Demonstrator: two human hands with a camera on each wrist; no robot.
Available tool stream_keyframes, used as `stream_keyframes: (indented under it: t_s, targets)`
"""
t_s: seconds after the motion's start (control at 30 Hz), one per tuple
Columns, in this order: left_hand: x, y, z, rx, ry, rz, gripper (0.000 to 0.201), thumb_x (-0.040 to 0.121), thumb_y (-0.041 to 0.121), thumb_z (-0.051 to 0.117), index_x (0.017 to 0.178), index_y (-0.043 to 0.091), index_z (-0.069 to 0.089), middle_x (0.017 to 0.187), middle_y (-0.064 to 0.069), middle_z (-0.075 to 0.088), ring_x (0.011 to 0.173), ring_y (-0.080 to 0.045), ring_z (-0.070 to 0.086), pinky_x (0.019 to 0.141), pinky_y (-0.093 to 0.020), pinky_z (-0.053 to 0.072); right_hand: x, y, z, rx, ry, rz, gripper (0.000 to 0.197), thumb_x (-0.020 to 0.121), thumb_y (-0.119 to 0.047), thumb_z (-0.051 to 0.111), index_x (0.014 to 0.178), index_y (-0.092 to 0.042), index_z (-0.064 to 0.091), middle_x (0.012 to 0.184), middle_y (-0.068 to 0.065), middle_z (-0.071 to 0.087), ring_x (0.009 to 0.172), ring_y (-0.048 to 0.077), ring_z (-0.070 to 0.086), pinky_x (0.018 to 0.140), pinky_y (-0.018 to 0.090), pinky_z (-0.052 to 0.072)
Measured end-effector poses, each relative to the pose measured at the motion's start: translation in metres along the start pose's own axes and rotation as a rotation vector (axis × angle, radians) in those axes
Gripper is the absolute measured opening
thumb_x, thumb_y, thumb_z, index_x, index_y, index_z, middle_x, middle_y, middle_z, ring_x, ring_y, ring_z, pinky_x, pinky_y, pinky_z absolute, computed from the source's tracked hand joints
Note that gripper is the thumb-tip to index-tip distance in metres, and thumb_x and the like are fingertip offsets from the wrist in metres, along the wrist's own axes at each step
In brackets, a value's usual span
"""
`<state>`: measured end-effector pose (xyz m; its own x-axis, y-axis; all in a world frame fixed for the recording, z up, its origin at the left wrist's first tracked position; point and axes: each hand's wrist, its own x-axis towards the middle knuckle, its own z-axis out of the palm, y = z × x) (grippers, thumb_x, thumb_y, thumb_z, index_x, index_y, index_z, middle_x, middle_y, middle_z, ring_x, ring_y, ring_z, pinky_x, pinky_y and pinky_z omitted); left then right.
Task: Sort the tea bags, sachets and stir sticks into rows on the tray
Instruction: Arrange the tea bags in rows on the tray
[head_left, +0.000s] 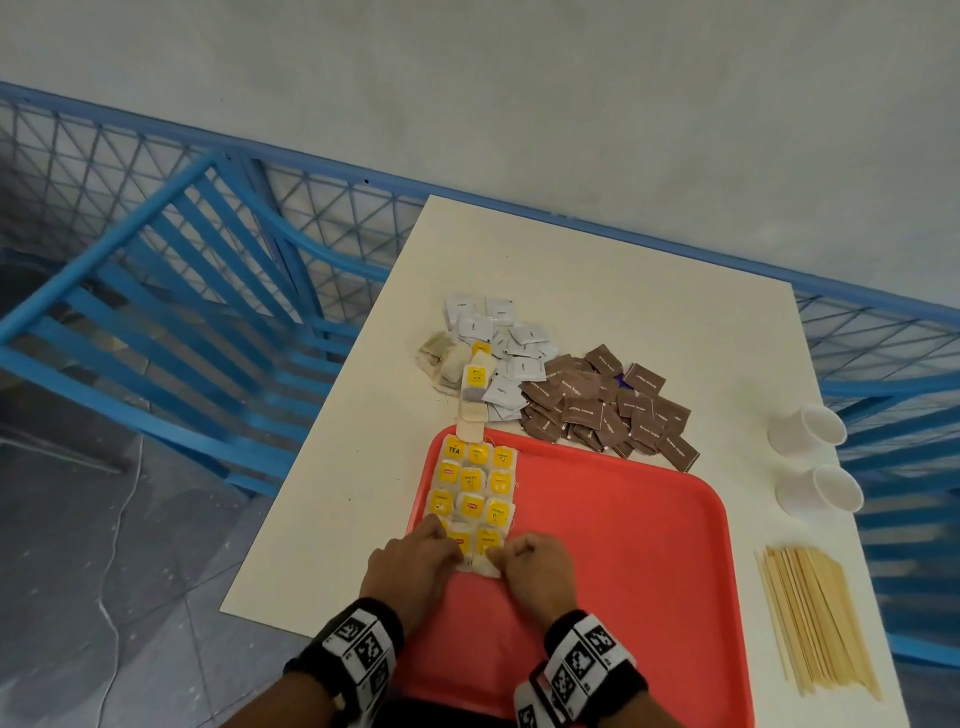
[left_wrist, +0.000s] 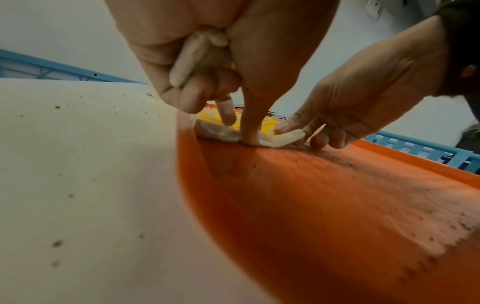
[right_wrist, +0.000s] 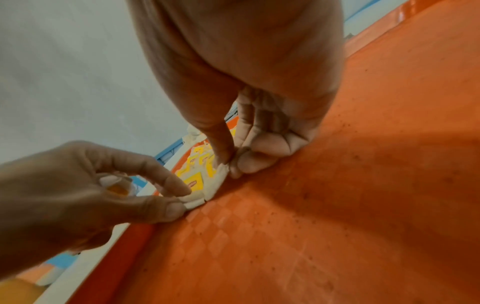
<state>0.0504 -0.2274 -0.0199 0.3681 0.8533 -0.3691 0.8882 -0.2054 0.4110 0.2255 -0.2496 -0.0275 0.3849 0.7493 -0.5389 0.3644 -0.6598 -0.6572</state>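
A red tray (head_left: 623, 545) lies at the near edge of the white table (head_left: 353, 467). Yellow-tagged tea bags (head_left: 472, 488) lie in rows of three on its left part. Both hands work at the nearest row. My left hand (head_left: 447, 551) keeps spare tea bags (left_wrist: 194, 57) tucked under its curled fingers, while its thumb and forefinger pinch the near edge of a tea bag (right_wrist: 192, 200) on the tray. My right hand (head_left: 506, 558) pinches the neighbouring tea bag (right_wrist: 219, 176) between thumb and forefinger (right_wrist: 230, 166), flat against the tray floor.
Beyond the tray lie loose tea bags (head_left: 447, 364), white sachets (head_left: 498, 332) and brown sachets (head_left: 608, 410) in heaps. Wooden stir sticks (head_left: 815, 618) lie at the right, with two white paper cups (head_left: 810, 426) behind them. A blue chair (head_left: 156, 322) and railing stand to the left.
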Motion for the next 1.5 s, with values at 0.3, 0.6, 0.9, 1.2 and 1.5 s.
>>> stream_keyframes:
  t_s: [0.3,0.6,0.9,1.2,1.5]
  targets:
    - [-0.009,-0.009,-0.010,-0.242,0.197,0.015,0.024,0.092,0.049,0.057,0.112,0.037,0.064,0.106,0.017,0.052,0.090,-0.009,0.063,0.076,-0.028,0.050,-0.001,-0.007,-0.004,-0.219,0.006,-0.039,0.036,0.075,-0.044,0.073,0.076,-0.020,0.047,0.078,-0.002,0.061,0.074,0.018,0.056,0.055,0.028,0.035]
    - [-0.012,0.040,-0.080,-1.724,-0.099,-0.337,0.068,0.093,0.066,0.037,0.107,0.007,0.069,0.067,-0.006,0.061,0.041,-0.012,0.052,0.037,-0.018,0.038,-0.023,-0.048,-0.057,0.034,0.085,-0.351,0.034,0.080,-0.030,0.079,0.068,-0.017,0.051,0.060,-0.010,0.051,0.053,0.003,0.042,0.053,0.022,0.035]
    - [-0.012,0.087,-0.092,-1.682,-0.318,-0.107,0.078,0.086,0.076,0.027,0.103,0.010,0.066,0.067,-0.010,0.060,0.033,-0.014,0.044,0.036,-0.018,0.033,-0.092,-0.096,-0.112,-0.194,-0.050,-0.875,0.015,0.082,-0.038,0.070,0.092,-0.029,0.065,0.081,-0.022,0.055,0.075,-0.002,0.049,0.068,0.016,0.039]
    - [-0.016,0.097,-0.096,-1.656,-0.199,-0.173,0.072,0.088,0.076,0.028,0.090,0.022,0.075,0.053,-0.002,0.051,0.030,-0.008,0.032,0.037,-0.013,0.025,-0.104,-0.089,-0.093,-0.293,0.005,-0.967,0.012,0.088,-0.033,0.061,0.099,-0.035,0.066,0.119,-0.026,0.052,0.108,-0.004,0.046,0.091,0.007,0.031]
    - [-0.023,0.090,-0.110,-1.363,-0.187,-0.001,0.067,0.090,0.066,0.032,0.075,0.009,0.063,0.037,-0.001,0.046,0.026,-0.012,0.032,0.041,-0.019,0.024,-0.093,-0.104,-0.129,0.023,-0.049,-0.914,0.008,0.087,-0.020,0.070,0.090,-0.026,0.074,0.080,-0.014,0.067,0.070,0.004,0.057,0.064,0.009,0.036]
